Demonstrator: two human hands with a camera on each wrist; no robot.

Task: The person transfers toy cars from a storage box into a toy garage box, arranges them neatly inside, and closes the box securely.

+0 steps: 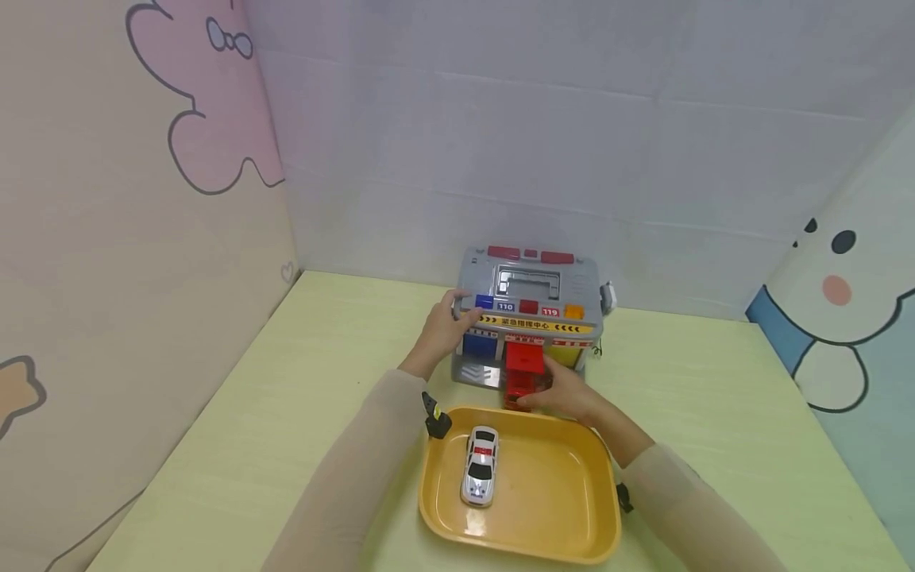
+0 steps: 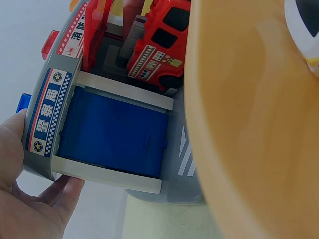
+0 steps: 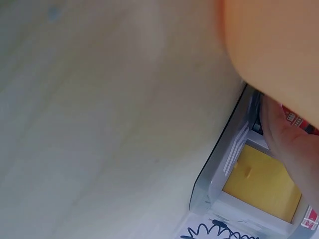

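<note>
A grey toy rescue station (image 1: 582,286) with a carry handle stands near the back wall. My left hand (image 1: 439,334) grips its left end, thumb on the roof edge and fingers underneath, as the left wrist view shows. A red toy fire truck (image 2: 162,45) is at the middle bay, under a lifted red door (image 1: 525,357). My right hand (image 1: 568,391) holds the truck from its right side, fingers reaching along it. To the left a blue door (image 2: 114,132) is down; to the right a yellow door (image 3: 261,181) is down too.
An orange-yellow tray (image 1: 546,504) sits close in front of the station, between my forearms. In it lies a white toy car (image 1: 480,466) with a red roof light. A small grey piece (image 1: 608,296) hangs at the station's right side, with a dark coiled cord (image 3: 219,230) below.
</note>
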